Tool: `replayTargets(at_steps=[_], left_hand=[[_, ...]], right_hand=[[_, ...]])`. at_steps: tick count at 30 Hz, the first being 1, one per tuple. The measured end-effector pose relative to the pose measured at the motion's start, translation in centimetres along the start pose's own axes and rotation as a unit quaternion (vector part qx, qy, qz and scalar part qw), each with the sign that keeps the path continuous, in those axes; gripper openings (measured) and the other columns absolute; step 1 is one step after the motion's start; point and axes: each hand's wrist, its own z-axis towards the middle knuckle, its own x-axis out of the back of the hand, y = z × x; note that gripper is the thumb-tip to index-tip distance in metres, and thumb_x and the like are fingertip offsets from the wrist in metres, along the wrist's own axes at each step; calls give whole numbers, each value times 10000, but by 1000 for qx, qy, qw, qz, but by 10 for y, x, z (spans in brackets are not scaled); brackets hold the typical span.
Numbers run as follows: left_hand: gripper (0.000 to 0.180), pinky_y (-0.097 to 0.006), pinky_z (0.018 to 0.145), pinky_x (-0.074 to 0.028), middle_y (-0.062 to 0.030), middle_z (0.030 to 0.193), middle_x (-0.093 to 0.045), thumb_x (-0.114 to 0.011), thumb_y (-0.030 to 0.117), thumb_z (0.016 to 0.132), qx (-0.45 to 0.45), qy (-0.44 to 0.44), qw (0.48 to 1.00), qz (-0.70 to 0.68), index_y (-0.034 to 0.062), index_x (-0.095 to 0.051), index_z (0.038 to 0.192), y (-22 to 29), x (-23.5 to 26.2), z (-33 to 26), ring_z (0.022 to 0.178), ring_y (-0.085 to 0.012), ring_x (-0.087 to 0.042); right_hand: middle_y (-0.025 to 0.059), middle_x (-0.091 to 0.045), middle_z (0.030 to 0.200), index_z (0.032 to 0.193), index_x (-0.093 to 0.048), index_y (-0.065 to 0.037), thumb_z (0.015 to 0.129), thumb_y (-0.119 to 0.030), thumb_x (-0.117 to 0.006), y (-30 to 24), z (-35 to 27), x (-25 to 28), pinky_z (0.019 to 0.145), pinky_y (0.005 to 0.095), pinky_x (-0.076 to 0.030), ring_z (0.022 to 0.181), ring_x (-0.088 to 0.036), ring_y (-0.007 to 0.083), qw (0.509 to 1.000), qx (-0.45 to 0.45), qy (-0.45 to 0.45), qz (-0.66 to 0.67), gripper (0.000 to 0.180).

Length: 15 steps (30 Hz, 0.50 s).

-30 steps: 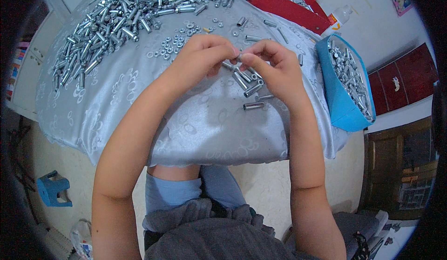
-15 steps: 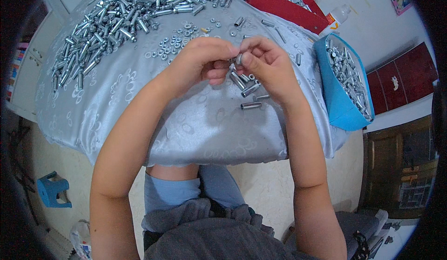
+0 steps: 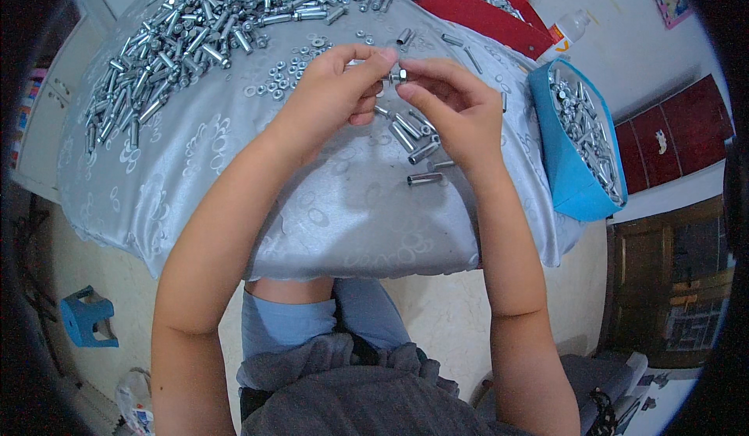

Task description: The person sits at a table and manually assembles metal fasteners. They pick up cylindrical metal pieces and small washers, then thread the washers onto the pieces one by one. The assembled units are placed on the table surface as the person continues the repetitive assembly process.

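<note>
Above the table, my hands meet at a small metal bolt with a shiny hex nut (image 3: 402, 76) at its right end. My left hand (image 3: 331, 86) pinches the bolt between thumb and fingers, which hide most of its length. The thumb and index finger of my right hand (image 3: 460, 110) close around the nut from the right. Below the hands lie several loose metal sleeves (image 3: 424, 152), with another sleeve (image 3: 425, 179) nearer to me. Beyond my left hand, hex nuts and washers (image 3: 279, 83) are scattered on the silvery tablecloth (image 3: 335, 233).
A large heap of sleeve anchors (image 3: 187, 42) covers the far left of the table. At the far right stand a red box (image 3: 484, 8) of metal parts and a white bottle (image 3: 568, 29). A blue bin (image 3: 587, 196) full of anchors is at the right edge.
Both hands have shifted slightly away from me. My right fingers have opened a little, and the nut between the hands now shows more plainly.
</note>
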Motion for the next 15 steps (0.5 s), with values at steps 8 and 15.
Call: replayTargets(at_steps=[8, 15], left_hand=[[302, -195, 415, -330, 11, 568, -461, -569, 317, 815, -55, 32, 993, 103, 28, -525, 892, -5, -1, 0, 467, -51, -409], [260, -196, 415, -263, 56, 560, -389, -531, 335, 837, -28, 41, 998, 46, 88, -500, 913, -6, -2, 0, 454, -42, -338]], right_hand=[[23, -561, 745, 778, -582, -10, 712, -120, -673, -3, -1, 8, 566, 191, -385, 646, -497, 66, 990, -117, -48, -55, 158], [11, -538, 715, 891, -558, -39, 694, -152, -684, 0, -1, 5, 529, 203, -372, 566, -459, 79, 989, 45, -42, -135, 260]])
